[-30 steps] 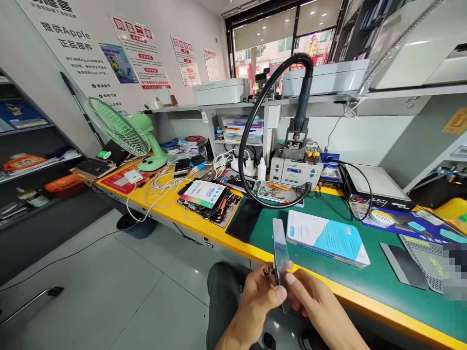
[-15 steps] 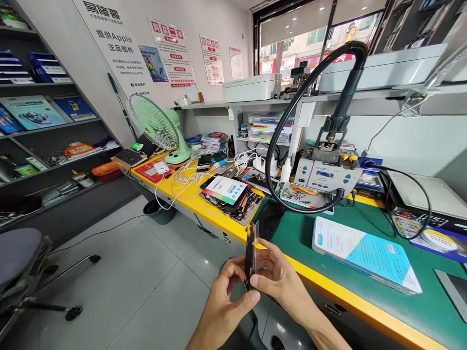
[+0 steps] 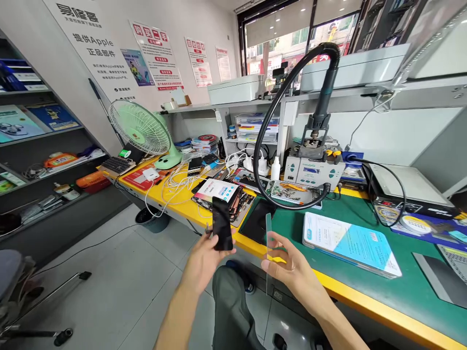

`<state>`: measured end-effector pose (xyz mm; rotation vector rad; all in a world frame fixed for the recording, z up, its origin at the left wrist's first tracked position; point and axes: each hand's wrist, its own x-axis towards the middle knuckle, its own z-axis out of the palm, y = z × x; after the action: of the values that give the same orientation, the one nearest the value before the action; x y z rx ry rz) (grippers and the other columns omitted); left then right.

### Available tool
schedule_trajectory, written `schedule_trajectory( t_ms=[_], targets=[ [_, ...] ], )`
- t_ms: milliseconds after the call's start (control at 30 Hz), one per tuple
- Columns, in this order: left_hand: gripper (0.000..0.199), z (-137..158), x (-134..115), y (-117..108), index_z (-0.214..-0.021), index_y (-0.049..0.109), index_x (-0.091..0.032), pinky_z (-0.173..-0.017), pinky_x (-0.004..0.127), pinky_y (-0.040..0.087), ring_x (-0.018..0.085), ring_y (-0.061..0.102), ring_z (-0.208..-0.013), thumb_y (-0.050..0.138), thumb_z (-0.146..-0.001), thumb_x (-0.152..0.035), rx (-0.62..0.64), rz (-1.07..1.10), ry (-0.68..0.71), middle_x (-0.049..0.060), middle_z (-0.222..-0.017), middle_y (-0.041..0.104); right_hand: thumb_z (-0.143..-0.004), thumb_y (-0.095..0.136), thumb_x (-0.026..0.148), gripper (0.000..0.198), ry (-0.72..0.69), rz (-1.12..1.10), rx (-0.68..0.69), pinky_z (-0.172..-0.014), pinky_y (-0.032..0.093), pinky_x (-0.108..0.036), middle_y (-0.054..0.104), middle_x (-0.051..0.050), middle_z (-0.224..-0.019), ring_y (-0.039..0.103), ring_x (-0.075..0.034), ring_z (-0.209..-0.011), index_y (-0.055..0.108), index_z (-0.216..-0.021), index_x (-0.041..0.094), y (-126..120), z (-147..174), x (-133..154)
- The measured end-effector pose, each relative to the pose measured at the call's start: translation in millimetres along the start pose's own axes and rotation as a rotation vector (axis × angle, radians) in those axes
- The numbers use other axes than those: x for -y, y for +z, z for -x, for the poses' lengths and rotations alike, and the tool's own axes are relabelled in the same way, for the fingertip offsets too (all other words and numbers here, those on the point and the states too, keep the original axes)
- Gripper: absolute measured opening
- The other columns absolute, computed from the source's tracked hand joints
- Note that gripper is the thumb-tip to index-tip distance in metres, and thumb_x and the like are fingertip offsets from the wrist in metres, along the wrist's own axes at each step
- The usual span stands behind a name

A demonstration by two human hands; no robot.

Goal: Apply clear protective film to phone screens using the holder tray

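Observation:
My left hand (image 3: 204, 255) is closed round the lower part of a dark phone screen (image 3: 222, 221), held upright with its glossy black face towards me. My right hand (image 3: 292, 265) pinches a thin, clear sheet (image 3: 269, 233), seen almost edge-on, which looks like a screen protector. The two pieces are apart, held in the air before the bench's front edge. Behind them, on the bench, lies a flat black panel (image 3: 257, 221). Beyond the phone screen is a stack of phone parts (image 3: 239, 204), topped by a white box with a coloured print (image 3: 221, 188).
A blue and white booklet pack (image 3: 350, 243) lies on the green mat (image 3: 365, 294). The grey soldering station (image 3: 310, 170) stands at the back, its thick black hose (image 3: 260, 141) arching over the bench. White cables (image 3: 182, 180) and a green fan (image 3: 168, 146) are to the left.
My hands have moved apart. The clear sheet, earlier against the phone screen, is now separate in my right hand, and my left hand has turned the screen's black face towards me.

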<state>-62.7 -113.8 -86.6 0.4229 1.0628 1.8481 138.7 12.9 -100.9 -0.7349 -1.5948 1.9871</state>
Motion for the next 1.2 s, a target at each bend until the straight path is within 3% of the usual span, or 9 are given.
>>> schedule_trajectory(
  t_ms=[133,333,700,800,900,1000,1067,1133,1200],
  targets=[
    [0.040,-50,5,19,-0.121,0.064,-0.008,-0.082,0.040,0.056,0.024,0.069,-0.092,0.053,-0.090,-0.030,0.068,0.163,-0.220,0.019,-0.116,0.072,-0.078,0.082,0.053,0.083,0.021,0.096,-0.053,-0.088,0.056,-0.037,0.053,-0.011,-0.128,0.064,-0.024,-0.100,0.046,-0.147,0.025,-14,11,2],
    [0.042,-90,24,40,-0.122,0.062,-0.004,-0.077,0.035,0.057,0.022,0.070,-0.084,0.052,-0.086,-0.024,0.058,0.196,-0.350,0.021,-0.118,0.071,-0.083,0.078,0.052,0.080,0.024,0.044,0.018,-0.087,0.055,-0.036,0.049,-0.008,-0.126,0.063,-0.023,-0.102,0.041,-0.150,0.030,-20,28,0],
    [0.038,-94,25,52,-0.114,0.062,-0.007,-0.074,0.034,0.059,0.025,0.074,-0.091,0.050,-0.085,-0.028,0.076,0.001,-0.418,0.020,-0.113,0.072,-0.084,0.078,0.048,0.076,0.034,-0.015,0.082,-0.083,0.054,-0.034,0.046,-0.008,-0.126,0.060,-0.022,-0.103,0.041,-0.148,0.032,-26,30,3],
    [0.032,-86,23,48,-0.106,0.061,-0.013,-0.065,0.034,0.059,0.026,0.074,-0.086,0.049,-0.088,-0.037,0.070,-0.162,-0.397,0.016,-0.103,0.075,-0.084,0.079,0.049,0.076,0.034,-0.025,0.092,-0.086,0.053,-0.035,0.046,-0.008,-0.126,0.060,-0.022,-0.102,0.041,-0.148,0.031,-26,28,4],
    [0.044,-77,21,42,-0.104,0.061,-0.012,-0.051,0.033,0.055,0.026,0.073,-0.069,0.046,-0.090,-0.051,0.055,-0.400,-0.391,0.019,-0.092,0.076,-0.084,0.078,0.051,0.078,0.048,-0.016,0.094,-0.090,0.053,-0.037,0.047,-0.008,-0.127,0.061,-0.023,-0.104,0.041,-0.149,0.031,-26,28,4],
    [0.058,-73,15,32,-0.119,0.057,-0.012,-0.044,0.033,0.050,0.024,0.068,-0.052,0.041,-0.091,-0.060,-0.004,-0.692,-0.319,0.017,-0.085,0.077,-0.082,0.079,0.052,0.081,0.045,-0.012,0.099,-0.093,0.053,-0.039,0.049,-0.009,-0.127,0.061,-0.024,-0.107,0.041,-0.150,0.031,-27,30,3],
    [0.060,-74,6,23,-0.131,0.051,-0.016,-0.050,0.035,0.053,0.026,0.070,-0.055,0.043,-0.091,-0.061,-0.094,-0.919,-0.181,0.014,-0.086,0.077,-0.081,0.080,0.054,0.081,0.040,-0.016,0.083,-0.092,0.054,-0.038,0.049,-0.009,-0.128,0.062,-0.024,-0.105,0.042,-0.149,0.031,-27,32,2],
    [0.064,-81,-7,14,-0.140,0.044,-0.017,-0.071,0.042,0.058,0.032,0.075,-0.086,0.050,-0.091,-0.057,-0.206,-1.161,0.016,0.017,-0.102,0.076,-0.080,0.080,0.057,0.081,0.041,-0.014,0.063,-0.088,0.055,-0.037,0.051,-0.009,-0.126,0.063,-0.024,-0.103,0.045,-0.148,0.032,-28,34,0],
    [0.071,-95,-21,6,-0.147,0.040,-0.016,-0.102,0.049,0.049,0.038,0.058,-0.129,0.060,-0.088,-0.050,-0.283,-1.387,0.213,0.022,-0.130,0.066,-0.080,0.080,0.058,0.079,0.035,-0.004,0.070,-0.085,0.056,-0.036,0.053,-0.009,-0.123,0.064,-0.024,-0.101,0.047,-0.148,0.034,-27,35,-2]
  ],
)
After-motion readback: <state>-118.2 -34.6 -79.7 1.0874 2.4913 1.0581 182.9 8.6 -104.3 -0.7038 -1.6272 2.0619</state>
